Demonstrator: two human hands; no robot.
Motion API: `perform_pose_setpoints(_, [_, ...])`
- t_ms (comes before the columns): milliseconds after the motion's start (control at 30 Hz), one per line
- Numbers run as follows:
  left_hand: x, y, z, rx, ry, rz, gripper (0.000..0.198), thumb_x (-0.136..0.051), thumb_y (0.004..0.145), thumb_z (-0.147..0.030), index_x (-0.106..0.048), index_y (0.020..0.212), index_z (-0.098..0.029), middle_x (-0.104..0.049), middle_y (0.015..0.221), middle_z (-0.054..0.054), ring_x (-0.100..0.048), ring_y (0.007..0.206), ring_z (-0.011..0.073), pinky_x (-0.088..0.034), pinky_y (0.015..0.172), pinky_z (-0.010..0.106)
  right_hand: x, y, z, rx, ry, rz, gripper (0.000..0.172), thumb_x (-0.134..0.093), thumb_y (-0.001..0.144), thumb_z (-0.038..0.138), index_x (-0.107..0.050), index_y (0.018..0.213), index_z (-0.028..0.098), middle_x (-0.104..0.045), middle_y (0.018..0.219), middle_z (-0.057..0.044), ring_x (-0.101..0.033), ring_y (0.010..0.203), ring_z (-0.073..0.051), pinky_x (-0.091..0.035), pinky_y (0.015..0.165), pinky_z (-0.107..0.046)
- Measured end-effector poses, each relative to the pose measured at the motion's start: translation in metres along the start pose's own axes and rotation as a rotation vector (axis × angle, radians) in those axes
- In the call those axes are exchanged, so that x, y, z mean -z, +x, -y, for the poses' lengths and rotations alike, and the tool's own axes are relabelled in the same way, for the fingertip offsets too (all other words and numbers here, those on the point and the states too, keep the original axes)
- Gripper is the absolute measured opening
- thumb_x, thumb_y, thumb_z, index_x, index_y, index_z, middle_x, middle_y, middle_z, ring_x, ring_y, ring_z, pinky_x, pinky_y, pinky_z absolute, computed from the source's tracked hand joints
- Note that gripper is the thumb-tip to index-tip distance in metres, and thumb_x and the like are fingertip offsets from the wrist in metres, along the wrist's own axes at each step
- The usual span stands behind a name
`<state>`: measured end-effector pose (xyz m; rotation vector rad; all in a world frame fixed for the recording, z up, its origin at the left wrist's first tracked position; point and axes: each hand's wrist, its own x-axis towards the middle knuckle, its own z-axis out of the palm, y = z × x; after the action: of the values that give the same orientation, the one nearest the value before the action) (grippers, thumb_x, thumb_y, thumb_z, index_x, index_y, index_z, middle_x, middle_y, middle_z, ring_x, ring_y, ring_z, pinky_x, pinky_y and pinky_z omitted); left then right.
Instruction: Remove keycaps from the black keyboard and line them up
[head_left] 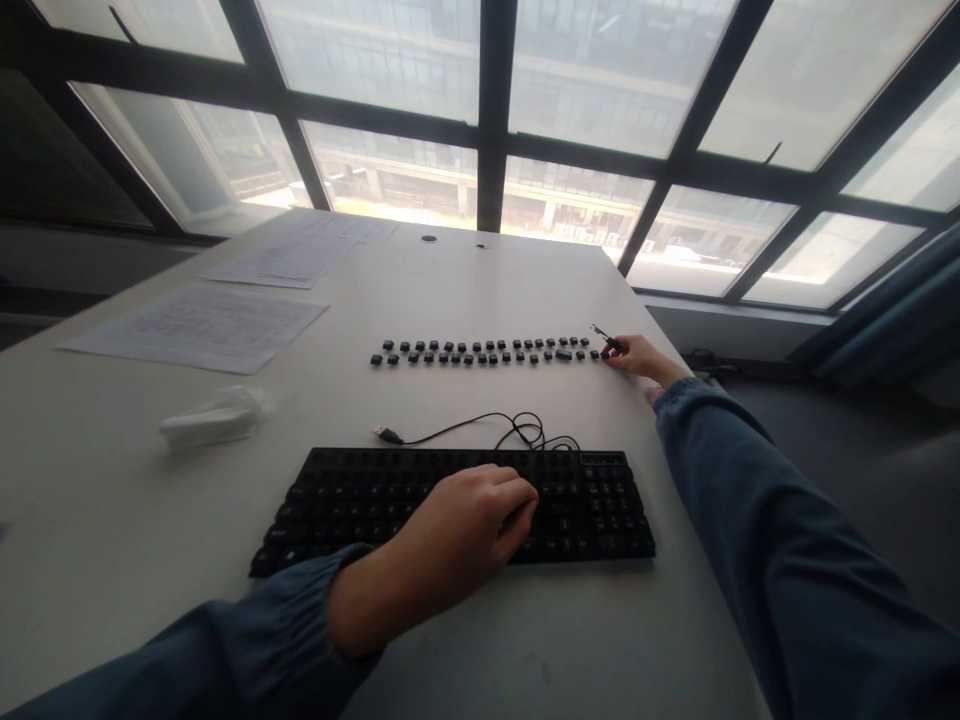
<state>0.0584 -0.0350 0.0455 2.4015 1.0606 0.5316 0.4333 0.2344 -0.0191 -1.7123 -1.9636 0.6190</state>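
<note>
A black keyboard (450, 480) lies in front of me, its upper rows looking bare of keycaps. My left hand (476, 515) rests across the middle of it, fingers curled down and closed; their tips and anything in them are hidden. Out at the right, my right hand (634, 357) is shut on a small dark tool with thin metal prongs, apparently a keycap puller (609, 340). Its fingertips touch a black keycap (604, 356) at the right end of two rows of loose keycaps (469, 359). One keycap in the nearer row is wider.
Behind the keyboard a USB cable (450, 430) lies loosely coiled. At the left are a clear plastic bag with something white (214, 420) and printed papers (199, 325). The white table (525, 285) ends at windows (570, 200) and drops off at the right.
</note>
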Motion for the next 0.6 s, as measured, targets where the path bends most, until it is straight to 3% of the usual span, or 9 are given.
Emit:
perform_pose_setpoints(300, [0.003, 0.0, -0.003, 0.018, 0.009, 0.027, 0.02, -0.051, 0.097, -0.023, -0.071, 0.096, -0.02, -0.068, 0.089, 0.003, -0.063, 0.083, 0.0171, -0.047, 0.077, 0.028, 0.001, -0.004, -0.002, -0.052, 0.118, -0.062, 0.027, -0.079, 0.063, 0.021, -0.074, 0.087, 0.01, -0.067, 0.069, -0.003, -0.055, 0.062, -0.013, -0.046, 0.06, -0.025])
perform_pose_setpoints(367, [0.005, 0.001, -0.003, 0.023, 0.01, 0.025, 0.02, -0.051, 0.097, -0.024, -0.071, 0.096, -0.02, -0.069, 0.09, 0.003, -0.063, 0.084, 0.0174, -0.048, 0.078, 0.029, 0.004, -0.008, 0.0, -0.072, 0.158, -0.119, 0.025, -0.076, 0.071, 0.03, -0.072, 0.085, 0.009, -0.067, 0.069, -0.006, -0.052, 0.058, -0.013, -0.045, 0.057, -0.025])
perform_pose_setpoints(467, [0.009, 0.002, -0.002, 0.034, 0.013, 0.03, 0.02, -0.052, 0.097, -0.025, -0.071, 0.101, -0.021, -0.07, 0.096, 0.004, -0.064, 0.089, 0.0187, -0.049, 0.082, 0.031, 0.01, -0.018, 0.009, -0.069, 0.239, -0.214, 0.039, -0.058, 0.088, 0.046, -0.069, 0.091, 0.009, -0.067, 0.077, -0.011, -0.049, 0.055, -0.012, -0.044, 0.053, -0.026])
perform_pose_setpoints(600, [0.016, 0.002, 0.001, 0.04, 0.032, 0.072, 0.022, -0.055, 0.096, -0.028, -0.07, 0.111, -0.022, -0.07, 0.105, 0.004, -0.064, 0.096, 0.0212, -0.05, 0.087, 0.034, 0.018, -0.045, 0.033, 0.005, 0.321, -0.288, 0.049, -0.041, 0.096, 0.053, -0.066, 0.107, 0.013, -0.066, 0.095, -0.011, -0.056, 0.069, -0.014, -0.048, 0.062, -0.027])
